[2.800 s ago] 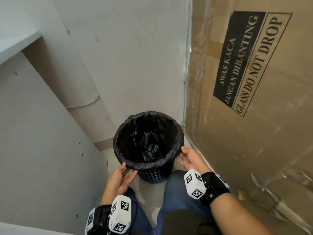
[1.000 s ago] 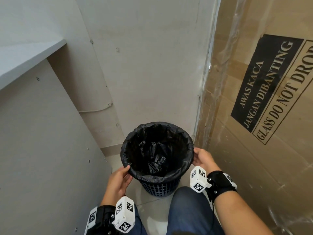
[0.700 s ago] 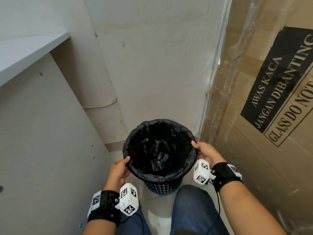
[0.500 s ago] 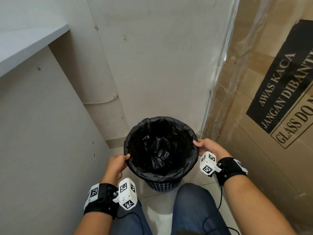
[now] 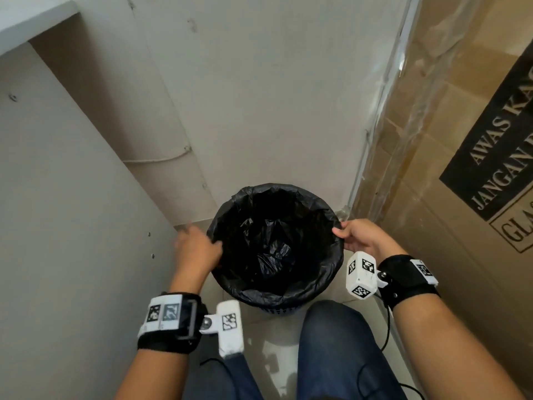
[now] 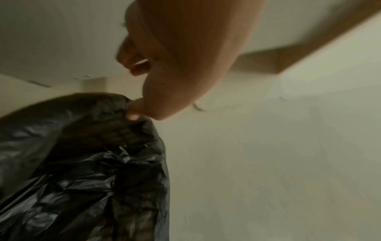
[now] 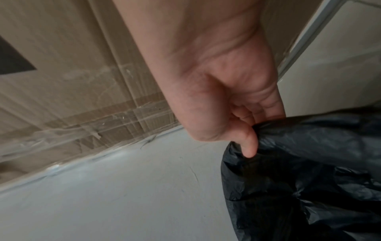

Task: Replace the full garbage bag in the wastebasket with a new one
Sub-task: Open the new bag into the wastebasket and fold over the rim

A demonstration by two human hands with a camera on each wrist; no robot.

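A dark blue mesh wastebasket [image 5: 281, 308] stands on the floor in the corner. A black garbage bag [image 5: 277, 241] lines it, with its edge folded over the rim. My left hand [image 5: 207, 243] is blurred at the left rim, its thumb hooked over the bag's edge [image 6: 82, 163]. In the left wrist view the other fingers [image 6: 132, 62] are curled a little away from the plastic. My right hand [image 5: 341, 232] is at the right rim. There the right hand [image 7: 253, 127] pinches the bag's folded edge [image 7: 309, 163] between thumb and fingers. Crumpled black plastic fills the bag's bottom.
A tall cardboard box [image 5: 447, 140] wrapped in clear film stands close on the right. A grey cabinet panel [image 5: 72, 226] closes the left side and a white wall [image 5: 274, 96] the back. My knees in jeans [image 5: 340, 342] are just in front of the basket on the tiled floor [image 5: 271, 336].
Both hands slid from the near part of the rim round to its left and right sides. The left thumb now reaches over the bag's edge, and the right hand has pinched the plastic.
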